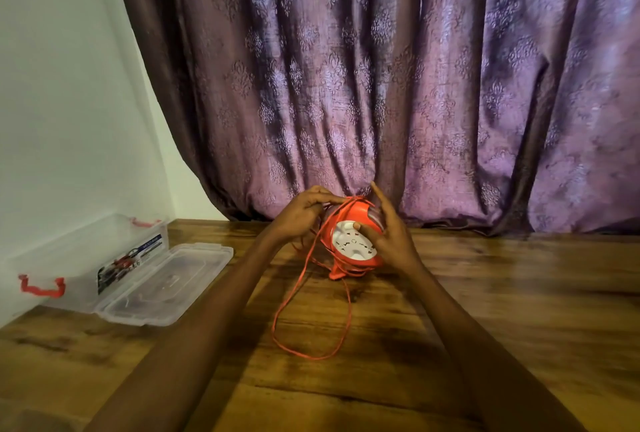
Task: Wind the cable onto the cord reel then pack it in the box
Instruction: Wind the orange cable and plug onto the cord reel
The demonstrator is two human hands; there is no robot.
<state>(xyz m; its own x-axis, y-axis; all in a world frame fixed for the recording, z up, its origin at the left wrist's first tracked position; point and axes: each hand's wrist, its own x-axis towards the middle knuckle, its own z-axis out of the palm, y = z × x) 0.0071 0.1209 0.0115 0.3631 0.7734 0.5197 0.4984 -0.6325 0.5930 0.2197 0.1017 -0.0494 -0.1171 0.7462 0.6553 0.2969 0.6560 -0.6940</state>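
Note:
An orange cord reel (349, 220) with a white socket face stands tilted on the wooden table (519, 293), close to the curtain. My right hand (391, 237) grips its right side, thumb on the white face. My left hand (304, 213) pinches the thin orange cable (304, 293) at the reel's upper left rim. A loose loop of cable hangs down and lies on the table in front of the reel. The clear plastic box (83, 258) with red latches sits open at the far left.
The box's clear lid (166, 286) lies flat on the table beside the box. A white wall is at the left and a purple patterned curtain (381, 85) hangs right behind the reel.

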